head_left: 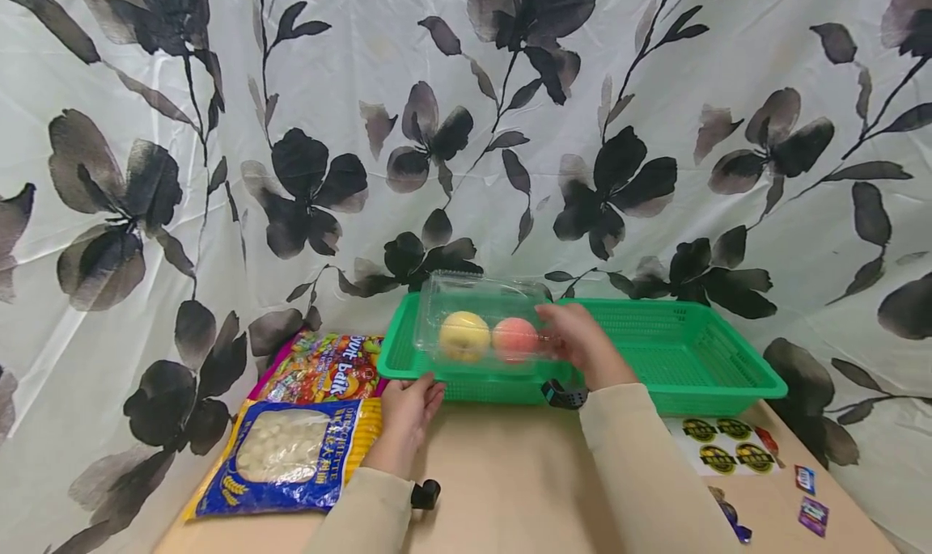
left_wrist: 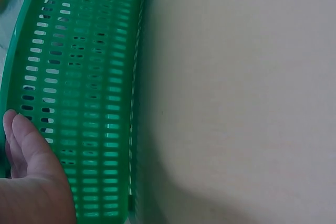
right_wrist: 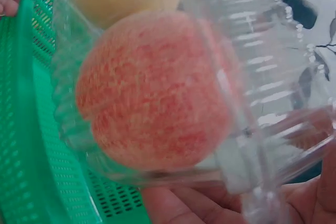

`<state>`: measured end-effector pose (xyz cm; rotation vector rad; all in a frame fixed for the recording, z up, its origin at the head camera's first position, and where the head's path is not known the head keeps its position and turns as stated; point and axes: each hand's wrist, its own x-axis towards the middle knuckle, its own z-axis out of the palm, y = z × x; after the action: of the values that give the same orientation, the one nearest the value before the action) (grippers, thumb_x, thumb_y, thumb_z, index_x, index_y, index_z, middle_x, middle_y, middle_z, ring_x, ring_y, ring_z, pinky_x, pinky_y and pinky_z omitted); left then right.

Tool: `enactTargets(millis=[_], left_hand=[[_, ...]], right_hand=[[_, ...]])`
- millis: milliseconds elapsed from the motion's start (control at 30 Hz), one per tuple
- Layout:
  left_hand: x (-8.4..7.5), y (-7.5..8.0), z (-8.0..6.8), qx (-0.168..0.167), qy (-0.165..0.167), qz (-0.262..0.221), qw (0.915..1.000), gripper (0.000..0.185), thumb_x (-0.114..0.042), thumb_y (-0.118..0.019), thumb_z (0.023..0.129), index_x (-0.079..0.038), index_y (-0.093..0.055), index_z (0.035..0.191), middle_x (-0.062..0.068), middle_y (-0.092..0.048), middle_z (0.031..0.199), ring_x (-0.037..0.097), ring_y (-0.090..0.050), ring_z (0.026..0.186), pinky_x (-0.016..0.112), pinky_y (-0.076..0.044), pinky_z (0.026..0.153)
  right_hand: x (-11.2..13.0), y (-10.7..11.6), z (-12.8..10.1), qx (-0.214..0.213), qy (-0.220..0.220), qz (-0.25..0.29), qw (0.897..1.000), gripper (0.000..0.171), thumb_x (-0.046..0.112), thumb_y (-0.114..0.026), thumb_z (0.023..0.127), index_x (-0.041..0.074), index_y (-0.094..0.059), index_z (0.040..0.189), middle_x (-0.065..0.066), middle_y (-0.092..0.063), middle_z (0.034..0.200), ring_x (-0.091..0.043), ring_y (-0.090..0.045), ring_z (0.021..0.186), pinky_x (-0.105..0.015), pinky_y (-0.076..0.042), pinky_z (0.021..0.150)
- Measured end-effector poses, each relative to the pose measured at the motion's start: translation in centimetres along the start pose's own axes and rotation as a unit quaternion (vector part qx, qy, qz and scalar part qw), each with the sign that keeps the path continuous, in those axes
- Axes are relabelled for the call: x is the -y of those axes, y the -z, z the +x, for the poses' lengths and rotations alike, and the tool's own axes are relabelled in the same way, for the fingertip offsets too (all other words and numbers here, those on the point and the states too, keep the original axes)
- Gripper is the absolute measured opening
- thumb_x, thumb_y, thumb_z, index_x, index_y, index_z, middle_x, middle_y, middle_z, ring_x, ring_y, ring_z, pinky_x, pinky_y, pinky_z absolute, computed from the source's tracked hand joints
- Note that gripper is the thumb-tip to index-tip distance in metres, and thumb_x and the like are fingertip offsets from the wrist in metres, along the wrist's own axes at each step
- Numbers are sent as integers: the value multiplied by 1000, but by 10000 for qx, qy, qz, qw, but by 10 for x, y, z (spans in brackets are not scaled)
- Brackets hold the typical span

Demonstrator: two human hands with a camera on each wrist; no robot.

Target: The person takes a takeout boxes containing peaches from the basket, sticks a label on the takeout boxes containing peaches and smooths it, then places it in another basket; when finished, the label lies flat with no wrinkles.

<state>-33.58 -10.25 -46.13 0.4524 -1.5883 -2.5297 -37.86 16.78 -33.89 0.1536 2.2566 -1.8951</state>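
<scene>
The right hand [head_left: 575, 340] grips a clear fruit box [head_left: 484, 319] over the green basket [head_left: 677, 352]. The left hand [head_left: 408, 404], fingers straight, steadies the basket's near wall so it stays put.

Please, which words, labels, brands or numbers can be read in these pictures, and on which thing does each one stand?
"balk": the only clear fragment, white letters on the colourful candy bag; the word before it is partly hidden.
Blue and yellow bag: white print along its right edge, too small to read.
Round black and yellow stickers on the table: blurred, unreadable.
Small packets at the right: unreadable.
Wrist views: no text.
</scene>
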Motion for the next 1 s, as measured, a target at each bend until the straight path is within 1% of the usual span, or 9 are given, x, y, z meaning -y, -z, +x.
enactTargets(millis=[100, 167, 233, 300, 433, 533, 667, 767, 1000], left_hand=[[-1, 2, 0, 15, -5, 13, 10000, 30, -13, -68, 99, 2, -51, 119, 13, -75, 90, 15, -76, 78, 35, -62, 82], [-1, 3, -1, -12, 34, 22, 10000, 29, -12, -68, 99, 2, -52, 118, 10, -75, 87, 14, -75, 76, 33, -62, 80], [0, 4, -1, -6, 48, 5, 10000, 30, -12, -68, 98, 2, -53, 120, 7, -73, 85, 13, -74, 75, 31, -63, 78], [1, 5, -1, 7, 55, -11, 10000, 32, -12, -68, 98, 2, -53, 122, 5, -71, 85, 12, -72, 75, 28, -63, 76], [1, 6, -1, 86, 21, 47, 9999, 40, -14, -69, 98, 1, -51, 130, 6, -67, 96, 12, -68, 79, 26, -62, 76], [0, 7, 0, 97, -29, 180, 9998, 44, -14, -68, 98, 3, -49, 134, 7, -65, 97, 11, -66, 75, 22, -60, 67], [0, 6, 0, 105, -192, 370, 9991, 48, -13, -65, 99, 8, -46, 137, 9, -64, 97, 11, -65, 75, 23, -60, 66], [-1, 4, 0, 143, -306, 430, 9985, 47, -12, -66, 99, 10, -47, 136, 10, -65, 100, 13, -67, 81, 27, -62, 75], [1, 2, 3, 41, -296, 508, 9983, 43, -14, -70, 96, 8, -52, 129, 11, -66, 100, 14, -68, 80, 27, -62, 72]], right_hand=[[-5, 3, -12, 11, 5, -56, 10000, 60, 34, -51, 106, -1, -39, 154, -29, -50, 149, -19, -73, 96, -28, -58, 70], [-10, 4, -21, 40, 26, -152, 9999, 60, 34, -51, 106, -3, -40, 152, -29, -51, 148, -21, -71, 101, -29, -57, 72], [-17, 6, -29, 40, 45, -217, 9997, 59, 34, -51, 106, -4, -42, 151, -29, -54, 144, -20, -70, 100, -29, -55, 70], [-24, 7, -37, 27, 80, -263, 9996, 58, 35, -51, 106, -5, -44, 148, -28, -59, 137, -18, -69, 91, -29, -51, 66], [-35, 10, -54, -62, 133, -249, 9996, 57, 37, -53, 106, -6, -48, 144, -22, -64, 126, -16, -66, 84, -30, -48, 62], [-44, 13, -66, -76, 180, -127, 9997, 54, 36, -53, 105, -7, -50, 139, -15, -69, 109, -16, -68, 85, -32, -50, 64], [-56, 15, -83, -16, 299, 122, 9995, 46, 32, -52, 106, -8, -51, 129, -6, -65, 90, -17, -67, 81, -32, -55, 67], [-64, 15, -96, -2, 376, 257, 9990, 43, 31, -53, 106, -7, -51, 125, -7, -64, 93, -19, -64, 79, -33, -57, 71], [-87, 16, -115, 303, 259, 492, 9980, 48, 34, -55, 106, -8, -49, 127, -8, -61, 96, -20, -60, 78, -38, -60, 75]])
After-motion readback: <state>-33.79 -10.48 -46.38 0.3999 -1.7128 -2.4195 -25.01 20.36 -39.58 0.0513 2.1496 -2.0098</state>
